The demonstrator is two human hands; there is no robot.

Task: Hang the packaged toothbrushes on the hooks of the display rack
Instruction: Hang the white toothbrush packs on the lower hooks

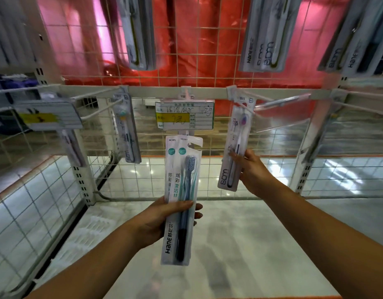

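Left hand: my left hand (158,221) grips the Hane toothbrush packs (182,197), thumb lying across the front, fingertips curling round the right edge. At least two packs are stacked, upright, held around their middle.
Pack tops: their upper edges sit just under the price tag (184,115) on the centre hook (187,94); I can't tell whether the hang holes are on the hook.
Right hand: my right hand (254,171) pinches the right edge of the BDM toothbrush pack (236,147), fingers curled behind it, thumb near the front.
BDM pack: it hangs tilted, top by the right hook (240,98) at the crossbar (210,91), bottom swung left, free of the grid.
Room between packs: open gap between my two packs, wire grid (210,169) behind it.
Left side: another hanging pack (127,128) on its own hook, well apart from my left hand.
Above: upper-row packs (266,33) dangle with lower edges above the crossbar, apart from everything I hold.
Below: a pale shelf (251,234) under both forearms, wire side panel (31,201) fencing the left edge.
Right edge: a clear tag holder (282,113) juts out beside the BDM pack's top, close.
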